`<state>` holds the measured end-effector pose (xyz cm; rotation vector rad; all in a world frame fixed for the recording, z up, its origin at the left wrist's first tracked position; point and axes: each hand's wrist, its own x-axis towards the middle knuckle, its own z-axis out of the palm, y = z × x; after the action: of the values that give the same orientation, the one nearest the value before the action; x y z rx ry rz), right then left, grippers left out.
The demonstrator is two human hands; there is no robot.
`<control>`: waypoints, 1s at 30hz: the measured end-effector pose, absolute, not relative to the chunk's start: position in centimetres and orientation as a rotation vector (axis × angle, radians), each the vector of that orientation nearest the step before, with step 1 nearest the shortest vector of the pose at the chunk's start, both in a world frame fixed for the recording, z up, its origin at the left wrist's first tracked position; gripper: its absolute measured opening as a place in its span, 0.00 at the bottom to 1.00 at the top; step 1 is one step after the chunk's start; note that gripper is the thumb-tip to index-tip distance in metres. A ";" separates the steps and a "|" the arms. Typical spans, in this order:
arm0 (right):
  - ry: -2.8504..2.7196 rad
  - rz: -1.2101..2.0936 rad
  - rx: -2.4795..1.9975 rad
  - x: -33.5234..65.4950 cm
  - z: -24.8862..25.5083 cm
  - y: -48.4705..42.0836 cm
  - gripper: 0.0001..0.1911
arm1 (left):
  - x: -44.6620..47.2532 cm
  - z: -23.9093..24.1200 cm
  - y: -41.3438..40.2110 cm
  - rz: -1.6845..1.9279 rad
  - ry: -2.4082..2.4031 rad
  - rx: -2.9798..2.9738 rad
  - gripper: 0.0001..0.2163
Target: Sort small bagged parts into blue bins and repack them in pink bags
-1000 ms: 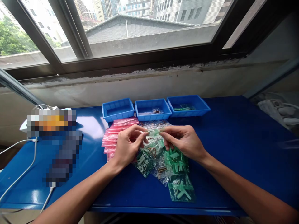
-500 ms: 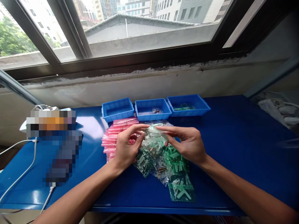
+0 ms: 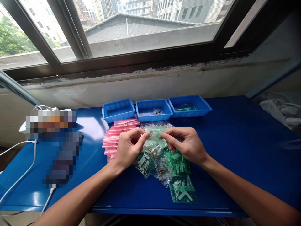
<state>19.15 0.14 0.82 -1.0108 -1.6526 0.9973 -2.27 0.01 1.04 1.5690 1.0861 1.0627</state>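
A pale green see-through plastic bag (image 3: 155,133) with small light pieces inside is stretched between my two hands above the pile. My left hand (image 3: 130,147) pinches its left edge between thumb and fingers. On the opposite edge my right hand (image 3: 184,143) pinches with thumb and forefinger. Below lie clear bags of brown screws (image 3: 163,171), a dark green bag (image 3: 145,164) of light pieces, a bright green bag (image 3: 178,161), and another green bag (image 3: 182,190) nearest the table's front edge. Pink bags (image 3: 111,138) are fanned out left of the pile, partly behind my left hand.
Along the wall stand three blue bins: a left bin (image 3: 118,110), a middle bin (image 3: 154,116) with clear bags, and a right bin (image 3: 189,111) with green bags. Pixelated objects and a white cable (image 3: 35,160) occupy the blue table's (image 3: 235,150) left side.
Both hands have shifted their grip on the bag, the fingertips curling closer to the thumbs. The bag now looks flatter and more spread out. Bins and pile have not moved.
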 end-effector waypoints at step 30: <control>-1.485 1.375 -0.970 20.4 0.2 1.7 0.19 | -2.4 1.0 0.2 1.017 1.014 1.595 0.13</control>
<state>20.44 1.70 0.21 -0.9696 -1.4847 1.3753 -2.36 0.15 1.03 1.5955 1.0138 1.0172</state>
